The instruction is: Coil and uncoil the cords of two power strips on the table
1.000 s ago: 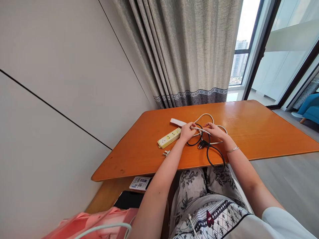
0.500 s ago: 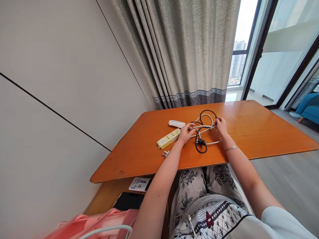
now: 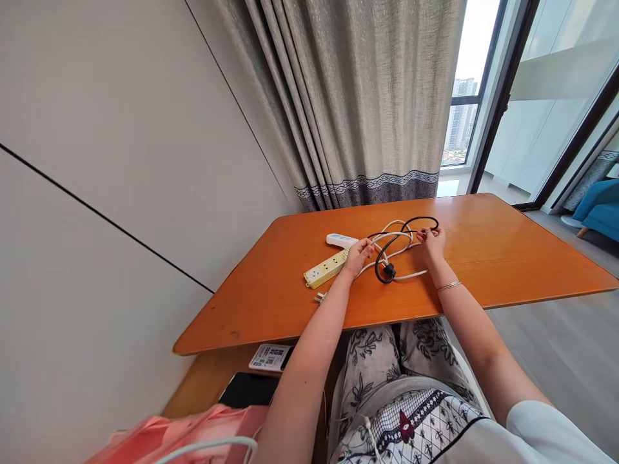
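Note:
On the orange table [image 3: 507, 258] lies a tangle of a black cable [image 3: 393, 243] and a white cable [image 3: 409, 276]. My left hand [image 3: 358, 256] is closed in a pinch on the cables at their left side, next to a cream power strip [image 3: 327, 269]. My right hand [image 3: 432, 242] is closed on the black cable's loop at the right, held slightly above the tabletop. The black cable's plug [image 3: 388, 270] rests on the table between my hands.
A small white remote-like device [image 3: 342, 240] lies behind the power strip. A white plug [image 3: 321, 297] sits near the table's front edge. Below the table are a card [image 3: 271, 356], a dark flat object [image 3: 249, 389] and pink cloth [image 3: 193, 432]. A curtain [image 3: 358, 96] hangs behind.
The black cable, which hung over the table's front edge, has been drawn up onto the table. My right hand moved away from me and to the right with its loop.

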`<state>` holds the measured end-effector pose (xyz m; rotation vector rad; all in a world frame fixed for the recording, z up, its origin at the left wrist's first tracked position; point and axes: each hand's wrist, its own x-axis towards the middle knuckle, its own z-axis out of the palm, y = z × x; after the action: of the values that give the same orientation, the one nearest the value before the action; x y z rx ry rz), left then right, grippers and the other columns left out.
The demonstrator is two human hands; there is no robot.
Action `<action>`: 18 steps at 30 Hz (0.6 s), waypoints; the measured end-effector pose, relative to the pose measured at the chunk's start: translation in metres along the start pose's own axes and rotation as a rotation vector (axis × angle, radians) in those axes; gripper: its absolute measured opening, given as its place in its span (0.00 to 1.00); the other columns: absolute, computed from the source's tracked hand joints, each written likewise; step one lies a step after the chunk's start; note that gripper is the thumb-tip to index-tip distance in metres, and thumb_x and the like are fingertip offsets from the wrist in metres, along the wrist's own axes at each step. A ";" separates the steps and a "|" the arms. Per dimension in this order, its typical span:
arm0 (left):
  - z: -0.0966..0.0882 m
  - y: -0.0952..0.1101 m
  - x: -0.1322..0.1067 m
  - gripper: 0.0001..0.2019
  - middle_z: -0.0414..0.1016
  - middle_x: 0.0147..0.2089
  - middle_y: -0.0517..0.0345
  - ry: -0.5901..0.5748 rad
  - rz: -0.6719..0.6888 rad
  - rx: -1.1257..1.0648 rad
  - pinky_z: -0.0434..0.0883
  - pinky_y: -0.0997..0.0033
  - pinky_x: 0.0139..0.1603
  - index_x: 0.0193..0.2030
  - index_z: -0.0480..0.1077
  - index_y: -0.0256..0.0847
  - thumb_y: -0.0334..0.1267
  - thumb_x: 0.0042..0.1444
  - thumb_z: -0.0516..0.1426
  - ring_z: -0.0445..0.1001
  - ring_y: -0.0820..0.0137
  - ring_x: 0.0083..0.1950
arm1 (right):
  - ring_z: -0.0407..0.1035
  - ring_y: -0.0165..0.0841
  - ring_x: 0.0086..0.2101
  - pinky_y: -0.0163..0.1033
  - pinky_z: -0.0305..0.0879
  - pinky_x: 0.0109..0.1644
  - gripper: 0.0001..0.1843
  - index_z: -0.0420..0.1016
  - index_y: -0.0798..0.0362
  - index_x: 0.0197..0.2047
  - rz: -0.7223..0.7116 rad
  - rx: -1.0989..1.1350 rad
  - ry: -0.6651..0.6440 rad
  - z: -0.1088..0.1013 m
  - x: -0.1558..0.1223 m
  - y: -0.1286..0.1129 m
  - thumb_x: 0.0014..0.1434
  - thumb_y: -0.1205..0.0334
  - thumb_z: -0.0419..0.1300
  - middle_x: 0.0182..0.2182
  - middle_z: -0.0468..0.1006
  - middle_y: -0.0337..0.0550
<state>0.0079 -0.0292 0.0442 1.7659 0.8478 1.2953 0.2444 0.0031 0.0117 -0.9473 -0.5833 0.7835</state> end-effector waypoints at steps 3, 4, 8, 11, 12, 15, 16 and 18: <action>0.000 0.002 -0.001 0.33 0.64 0.27 0.62 -0.059 -0.007 0.006 0.66 0.69 0.33 0.30 0.64 0.42 0.73 0.40 0.60 0.63 0.71 0.29 | 0.76 0.28 0.34 0.39 0.78 0.44 0.17 0.57 0.47 0.37 0.003 0.028 0.034 -0.004 0.005 0.001 0.54 0.57 0.64 0.33 0.72 0.35; 0.000 0.003 -0.002 0.33 0.64 0.29 0.63 -0.091 -0.005 0.014 0.66 0.69 0.36 0.32 0.64 0.42 0.72 0.38 0.62 0.64 0.71 0.31 | 0.76 0.29 0.35 0.39 0.78 0.44 0.17 0.57 0.47 0.37 0.002 0.037 0.043 -0.005 0.006 0.001 0.53 0.57 0.64 0.33 0.72 0.35; 0.004 0.012 -0.006 0.34 0.65 0.34 0.62 -0.205 0.017 0.070 0.66 0.68 0.44 0.37 0.62 0.43 0.67 0.35 0.67 0.67 0.68 0.38 | 0.76 0.31 0.38 0.40 0.78 0.45 0.18 0.59 0.47 0.36 0.001 0.070 0.056 -0.006 0.008 0.002 0.50 0.55 0.66 0.33 0.73 0.37; 0.010 0.022 -0.011 0.34 0.65 0.36 0.59 -0.266 -0.009 0.062 0.67 0.66 0.46 0.40 0.62 0.43 0.69 0.39 0.64 0.68 0.66 0.41 | 0.76 0.32 0.40 0.41 0.78 0.46 0.21 0.60 0.47 0.38 0.003 0.104 0.065 -0.005 0.006 0.005 0.48 0.56 0.68 0.35 0.74 0.39; 0.013 0.026 -0.012 0.34 0.66 0.37 0.59 -0.276 -0.028 0.070 0.67 0.66 0.46 0.40 0.62 0.43 0.68 0.39 0.64 0.68 0.66 0.41 | 0.76 0.33 0.41 0.42 0.77 0.47 0.21 0.60 0.47 0.38 0.002 0.116 0.072 -0.004 0.005 0.005 0.48 0.57 0.69 0.36 0.74 0.39; 0.020 0.036 -0.015 0.30 0.66 0.36 0.60 -0.290 -0.097 0.154 0.67 0.67 0.44 0.41 0.64 0.43 0.58 0.39 0.69 0.68 0.66 0.40 | 0.75 0.32 0.44 0.41 0.76 0.50 0.22 0.61 0.48 0.41 -0.017 0.146 0.100 -0.001 0.004 0.004 0.48 0.57 0.69 0.40 0.74 0.41; 0.021 0.039 -0.016 0.28 0.67 0.35 0.61 -0.300 -0.116 0.172 0.67 0.67 0.43 0.40 0.64 0.43 0.55 0.40 0.70 0.68 0.67 0.39 | 0.75 0.31 0.44 0.41 0.76 0.51 0.22 0.62 0.48 0.41 -0.027 0.156 0.109 -0.001 0.004 0.003 0.49 0.56 0.69 0.41 0.74 0.41; 0.021 0.042 -0.016 0.23 0.66 0.33 0.63 -0.310 -0.119 0.181 0.67 0.68 0.41 0.37 0.63 0.43 0.51 0.44 0.68 0.68 0.69 0.36 | 0.74 0.30 0.44 0.39 0.75 0.52 0.22 0.62 0.48 0.42 -0.046 0.177 0.132 -0.001 0.006 0.000 0.50 0.54 0.69 0.42 0.73 0.40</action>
<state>0.0272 -0.0672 0.0703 1.9609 0.8976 0.8608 0.2483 0.0071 0.0124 -0.8128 -0.4125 0.7136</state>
